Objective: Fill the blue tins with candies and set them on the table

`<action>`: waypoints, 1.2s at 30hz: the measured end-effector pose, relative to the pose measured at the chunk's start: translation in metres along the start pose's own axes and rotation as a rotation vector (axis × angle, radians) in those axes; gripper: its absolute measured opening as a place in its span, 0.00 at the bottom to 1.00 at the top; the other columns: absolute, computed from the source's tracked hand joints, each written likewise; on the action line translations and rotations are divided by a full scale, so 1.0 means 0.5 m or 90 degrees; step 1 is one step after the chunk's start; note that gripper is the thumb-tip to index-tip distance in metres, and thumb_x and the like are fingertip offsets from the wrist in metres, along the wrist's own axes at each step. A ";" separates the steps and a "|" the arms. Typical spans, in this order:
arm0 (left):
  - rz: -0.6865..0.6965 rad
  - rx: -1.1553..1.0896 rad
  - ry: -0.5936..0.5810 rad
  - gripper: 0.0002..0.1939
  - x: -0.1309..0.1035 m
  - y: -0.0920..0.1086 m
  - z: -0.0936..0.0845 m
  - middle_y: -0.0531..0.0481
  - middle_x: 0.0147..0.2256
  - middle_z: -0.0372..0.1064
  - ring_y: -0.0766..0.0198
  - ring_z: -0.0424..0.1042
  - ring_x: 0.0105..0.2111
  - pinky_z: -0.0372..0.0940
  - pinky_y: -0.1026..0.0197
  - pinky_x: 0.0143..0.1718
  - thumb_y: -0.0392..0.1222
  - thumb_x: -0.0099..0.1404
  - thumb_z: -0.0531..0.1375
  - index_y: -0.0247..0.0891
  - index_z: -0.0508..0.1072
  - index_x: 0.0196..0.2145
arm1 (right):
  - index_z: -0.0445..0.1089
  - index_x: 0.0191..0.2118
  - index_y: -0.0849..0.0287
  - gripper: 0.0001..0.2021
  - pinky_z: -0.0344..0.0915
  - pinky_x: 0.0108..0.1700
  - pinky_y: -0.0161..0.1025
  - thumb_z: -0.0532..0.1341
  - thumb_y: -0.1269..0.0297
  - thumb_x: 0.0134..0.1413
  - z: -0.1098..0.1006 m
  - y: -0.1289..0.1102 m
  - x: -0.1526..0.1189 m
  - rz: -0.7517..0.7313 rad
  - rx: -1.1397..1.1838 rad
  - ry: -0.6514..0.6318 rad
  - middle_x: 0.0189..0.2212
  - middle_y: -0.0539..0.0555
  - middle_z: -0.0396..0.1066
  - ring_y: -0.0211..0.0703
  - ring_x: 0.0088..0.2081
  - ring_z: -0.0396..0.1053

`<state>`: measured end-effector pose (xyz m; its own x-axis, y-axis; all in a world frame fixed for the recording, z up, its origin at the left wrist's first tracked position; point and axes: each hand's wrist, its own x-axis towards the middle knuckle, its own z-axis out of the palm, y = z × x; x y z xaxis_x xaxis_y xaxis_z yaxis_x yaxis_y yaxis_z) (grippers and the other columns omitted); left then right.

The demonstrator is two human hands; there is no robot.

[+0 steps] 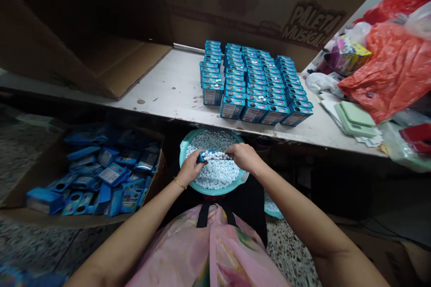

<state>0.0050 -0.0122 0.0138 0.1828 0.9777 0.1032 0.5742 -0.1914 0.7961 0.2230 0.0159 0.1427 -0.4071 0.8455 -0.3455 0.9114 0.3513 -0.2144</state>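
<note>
Pink floral cloth (186, 244) lies nearer the body than the left hand (189, 169), curled closed round a small blue box (202, 157), long axis unclear, and the farther right hand (245, 157), fingers bent, hold unclear, with a turquoise basin (183, 150) beneath both.

Seen from above, two bare forearms reach forward from the lower corners and converge near the middle. The left hand (191, 169) is partly closed, its fingers pointing forward and to the right, with a thin gold bracelet (180, 183) around the wrist. The right hand (245, 156) faces it from the other side, palm turned down, fingers curled inward and pinched together, pointing left. The two hands are near each other but apart. The right elbow is bent outward; the right wrist is bare.
</note>
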 end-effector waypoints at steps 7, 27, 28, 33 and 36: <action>0.026 0.039 -0.002 0.20 -0.002 -0.017 0.000 0.45 0.45 0.66 0.56 0.65 0.47 0.60 0.54 0.49 0.40 0.56 0.56 0.38 0.64 0.48 | 0.71 0.37 0.58 0.14 0.62 0.37 0.36 0.49 0.75 0.51 -0.038 -0.053 -0.015 -0.023 -0.134 0.006 0.37 0.58 0.72 0.45 0.39 0.69; 0.035 -0.077 0.037 0.19 0.125 0.102 -0.220 0.50 0.39 0.68 0.60 0.68 0.40 0.64 0.59 0.44 0.45 0.57 0.57 0.38 0.65 0.46 | 0.72 0.43 0.50 0.17 0.59 0.39 0.32 0.50 0.70 0.53 0.095 0.097 -0.087 0.115 0.158 0.121 0.39 0.51 0.73 0.41 0.41 0.68; 0.048 -0.098 0.045 0.19 0.165 0.103 -0.220 0.50 0.38 0.68 0.60 0.68 0.40 0.63 0.59 0.44 0.46 0.57 0.57 0.37 0.65 0.45 | 0.72 0.42 0.50 0.17 0.59 0.40 0.33 0.50 0.70 0.53 0.107 0.096 -0.085 0.108 0.192 0.134 0.39 0.51 0.73 0.41 0.41 0.69; 0.055 -0.163 0.078 0.20 0.349 0.080 -0.167 0.46 0.39 0.68 0.61 0.68 0.39 0.64 0.57 0.44 0.43 0.55 0.58 0.34 0.66 0.45 | 0.73 0.40 0.52 0.16 0.62 0.41 0.33 0.50 0.67 0.53 0.150 0.082 -0.071 0.068 0.334 0.169 0.36 0.52 0.74 0.42 0.39 0.70; -0.008 -0.140 0.145 0.28 0.383 0.063 -0.145 0.41 0.42 0.65 0.59 0.69 0.39 0.65 0.54 0.42 0.41 0.48 0.64 0.32 0.65 0.48 | 0.74 0.40 0.53 0.16 0.62 0.41 0.34 0.49 0.65 0.54 0.167 0.078 -0.060 0.058 0.380 0.180 0.36 0.52 0.74 0.42 0.38 0.70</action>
<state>0.0000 0.1751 0.1019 -0.0201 0.9788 0.2040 0.3838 -0.1809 0.9055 0.2657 -0.0294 0.0685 -0.2244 0.9627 -0.1512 0.7185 0.0587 -0.6931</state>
